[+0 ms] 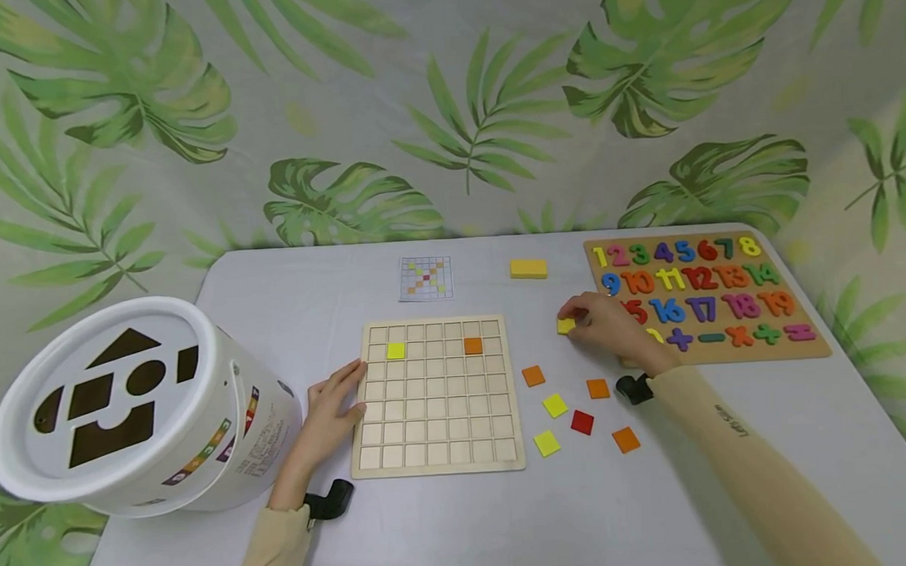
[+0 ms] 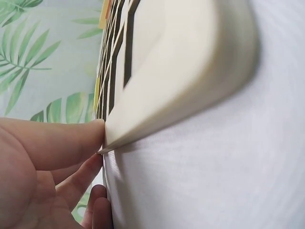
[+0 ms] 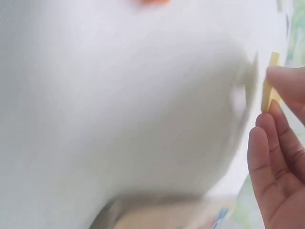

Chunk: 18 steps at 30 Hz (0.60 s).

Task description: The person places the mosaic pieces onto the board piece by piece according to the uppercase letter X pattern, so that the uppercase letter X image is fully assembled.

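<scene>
Yellow square tile (image 1: 565, 325) is pinched between the thumb and fingers of my right hand (image 1: 608, 327), just left of the number board. The right wrist view shows this tile (image 3: 268, 98) edge-on. My left hand (image 1: 329, 416) touches the left edge of the wooden grid board (image 1: 439, 470), fingers extended. Up close in the left wrist view, the thumb and fingertips of the left hand (image 2: 52, 162) meet the board's side (image 2: 157, 107). On the grid lie a yellow-green tile (image 1: 396, 351) at upper left and an orange tile (image 1: 473, 345) at upper right.
Loose orange (image 1: 597, 389), yellow-green (image 1: 547, 443) and red tiles (image 1: 582, 422) lie right of the grid. Behind it are a pattern card (image 1: 426, 279) and a yellow block (image 1: 528, 269). The number board (image 1: 725, 348) stands right, a white bucket (image 1: 203, 408) left.
</scene>
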{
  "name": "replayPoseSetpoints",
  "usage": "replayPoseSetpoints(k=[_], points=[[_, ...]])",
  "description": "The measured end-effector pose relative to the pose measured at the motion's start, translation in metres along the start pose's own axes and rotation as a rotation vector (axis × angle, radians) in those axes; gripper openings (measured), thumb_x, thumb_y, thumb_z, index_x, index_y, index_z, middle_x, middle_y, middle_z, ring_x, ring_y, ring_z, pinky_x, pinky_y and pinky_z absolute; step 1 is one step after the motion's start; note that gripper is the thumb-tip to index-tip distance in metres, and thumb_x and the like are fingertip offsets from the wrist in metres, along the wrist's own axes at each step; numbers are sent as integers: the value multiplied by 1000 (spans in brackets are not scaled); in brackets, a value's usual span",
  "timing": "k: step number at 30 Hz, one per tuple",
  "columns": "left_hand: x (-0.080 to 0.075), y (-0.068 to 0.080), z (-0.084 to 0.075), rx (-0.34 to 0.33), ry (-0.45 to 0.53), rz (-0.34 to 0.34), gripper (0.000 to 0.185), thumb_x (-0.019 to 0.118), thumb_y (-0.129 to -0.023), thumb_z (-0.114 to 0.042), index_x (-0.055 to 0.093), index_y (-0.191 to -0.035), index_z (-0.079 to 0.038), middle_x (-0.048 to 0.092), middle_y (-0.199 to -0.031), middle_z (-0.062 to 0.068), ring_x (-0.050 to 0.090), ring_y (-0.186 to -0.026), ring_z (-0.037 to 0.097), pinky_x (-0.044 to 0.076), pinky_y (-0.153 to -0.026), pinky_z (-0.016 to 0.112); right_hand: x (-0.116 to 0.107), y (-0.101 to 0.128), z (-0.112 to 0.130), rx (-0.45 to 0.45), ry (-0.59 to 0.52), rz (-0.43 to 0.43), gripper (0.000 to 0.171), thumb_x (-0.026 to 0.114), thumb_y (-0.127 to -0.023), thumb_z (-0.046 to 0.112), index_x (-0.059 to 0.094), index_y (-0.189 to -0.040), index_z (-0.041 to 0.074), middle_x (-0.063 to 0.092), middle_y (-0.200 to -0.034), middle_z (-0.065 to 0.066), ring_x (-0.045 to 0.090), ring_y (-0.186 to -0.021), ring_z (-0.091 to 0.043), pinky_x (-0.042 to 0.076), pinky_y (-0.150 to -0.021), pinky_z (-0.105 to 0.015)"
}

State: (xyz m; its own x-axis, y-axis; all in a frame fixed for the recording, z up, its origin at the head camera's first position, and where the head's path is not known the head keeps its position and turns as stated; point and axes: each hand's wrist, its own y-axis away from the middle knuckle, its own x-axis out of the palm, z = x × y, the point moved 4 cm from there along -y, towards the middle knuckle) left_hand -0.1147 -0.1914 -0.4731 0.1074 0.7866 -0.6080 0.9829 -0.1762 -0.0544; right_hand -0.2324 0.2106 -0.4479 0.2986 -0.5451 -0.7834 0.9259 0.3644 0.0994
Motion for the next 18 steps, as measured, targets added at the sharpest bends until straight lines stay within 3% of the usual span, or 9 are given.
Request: replayPoseSetpoints(k=[7,18], points=[[1,0,2,-7,-2,0,58,59,-84,10,41,-139,8,33,-149,22,21,-125,41,18,-95,50,10,-8,32,-119,-20,-10,25,71,-81,0,67,-106,0,62,-100,-10,55,-92,-27,51,-79,-41],[1,0,2,-8,5,-7,57,59,-84,10,41,-139,9,33,-148,23,21,-124,41,18,-95,51,48,-23,90,-254,-158,86,25,72,-82,1,68,-106,3,62,-98,-4,55,-91,-24,50,-77,-33]])
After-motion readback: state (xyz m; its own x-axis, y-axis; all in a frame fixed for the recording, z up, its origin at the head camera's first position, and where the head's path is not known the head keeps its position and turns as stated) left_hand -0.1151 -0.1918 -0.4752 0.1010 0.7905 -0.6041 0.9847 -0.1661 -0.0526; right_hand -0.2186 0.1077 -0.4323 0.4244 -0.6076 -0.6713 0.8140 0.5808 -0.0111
